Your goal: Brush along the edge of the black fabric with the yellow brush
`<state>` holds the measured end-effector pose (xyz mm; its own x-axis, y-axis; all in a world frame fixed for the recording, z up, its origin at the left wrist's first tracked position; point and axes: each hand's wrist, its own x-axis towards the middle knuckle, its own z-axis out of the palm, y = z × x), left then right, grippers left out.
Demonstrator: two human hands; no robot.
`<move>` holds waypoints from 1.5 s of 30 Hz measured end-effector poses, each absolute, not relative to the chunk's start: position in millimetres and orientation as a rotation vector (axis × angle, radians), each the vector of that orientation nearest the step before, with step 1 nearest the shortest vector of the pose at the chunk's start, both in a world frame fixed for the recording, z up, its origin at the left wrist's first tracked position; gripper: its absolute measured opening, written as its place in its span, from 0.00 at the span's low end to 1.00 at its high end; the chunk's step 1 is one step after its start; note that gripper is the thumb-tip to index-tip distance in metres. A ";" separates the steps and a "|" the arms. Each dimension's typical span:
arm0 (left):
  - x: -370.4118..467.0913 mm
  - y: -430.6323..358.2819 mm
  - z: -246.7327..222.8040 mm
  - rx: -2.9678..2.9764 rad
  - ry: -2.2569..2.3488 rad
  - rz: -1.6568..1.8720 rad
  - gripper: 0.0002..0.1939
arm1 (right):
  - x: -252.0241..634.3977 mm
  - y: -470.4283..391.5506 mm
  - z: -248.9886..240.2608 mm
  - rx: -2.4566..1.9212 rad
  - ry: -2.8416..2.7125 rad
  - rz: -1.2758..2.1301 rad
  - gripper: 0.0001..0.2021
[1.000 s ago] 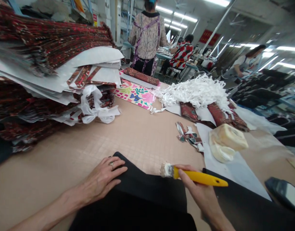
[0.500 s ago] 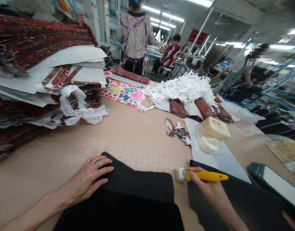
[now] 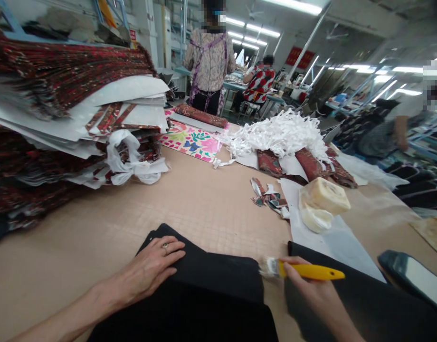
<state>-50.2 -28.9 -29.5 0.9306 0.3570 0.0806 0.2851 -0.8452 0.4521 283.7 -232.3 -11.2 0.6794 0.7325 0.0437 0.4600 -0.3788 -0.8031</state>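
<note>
My left hand [image 3: 152, 268] lies flat on the upper left corner of a black fabric piece [image 3: 218, 280], fingers stretched out, a ring on one of them. In my right hand [image 3: 307, 282] is a paintbrush with a yellow handle [image 3: 320, 272], gripped near its metal collar. The brush's whitish bristles [image 3: 264, 267] point left and meet the right edge of the black fabric. Under my right forearm lies a second dark fabric piece [image 3: 361, 304], its lower part out of view.
Tall stacks of patterned pieces [image 3: 79, 76] stand at the left. White strips [image 3: 282, 133] are heaped at the back. A pale tub [image 3: 325, 197] sits on white paper [image 3: 350, 242], with a phone-like device [image 3: 414, 280] at right. Small scraps [image 3: 268, 194] lie nearby. Several people work beyond the table.
The brush has come to the black fabric's right edge from the gap beside it. My left hand stays on the fabric. The whole view has shifted slightly, and a person at right has moved.
</note>
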 end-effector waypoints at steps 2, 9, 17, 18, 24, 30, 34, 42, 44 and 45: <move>-57.6 -27.5 -31.2 2.632 0.500 0.257 0.18 | 295.0 -242.1 -7.9 -2.136 -0.904 0.439 0.13; -89.7 -27.8 -31.2 2.607 0.681 0.325 0.19 | 213.5 -156.8 19.8 -1.944 -1.018 0.473 0.15; -93.9 -32.4 -28.3 2.573 0.717 0.342 0.16 | 112.0 -31.2 4.8 -1.592 -1.344 1.010 0.12; -92.9 -31.8 -28.3 2.561 0.721 0.355 0.15 | 105.5 -22.8 3.2 -1.569 -1.353 1.032 0.12; -84.7 -21.8 -35.4 2.555 0.756 0.418 0.16 | 111.1 -31.9 13.5 -1.644 -1.256 0.907 0.13; -86.8 -17.8 -47.5 2.586 0.746 0.477 0.18 | 150.8 -90.1 1.6 -1.748 -1.322 0.964 0.12; -85.0 -15.0 -44.3 2.616 0.706 0.494 0.15 | 181.0 -127.4 -1.3 -1.883 -1.348 0.888 0.12; -29.2 -3.6 -30.1 2.630 0.651 0.164 0.11 | 172.4 -121.4 20.1 -1.748 -1.320 0.938 0.11; -21.1 -0.8 -26.2 2.613 0.674 0.064 0.09 | 185.2 -126.7 13.3 -1.747 -1.311 0.975 0.11; -18.9 0.7 -24.1 2.602 0.679 0.040 0.08 | 198.0 -134.2 7.4 -1.766 -1.278 0.957 0.10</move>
<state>-18.9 0.7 -24.1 0.8785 0.4704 -0.0831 0.4575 -0.7784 0.4298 198.0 -134.2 7.4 0.2246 0.9637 -0.1444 0.4094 -0.2278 -0.8834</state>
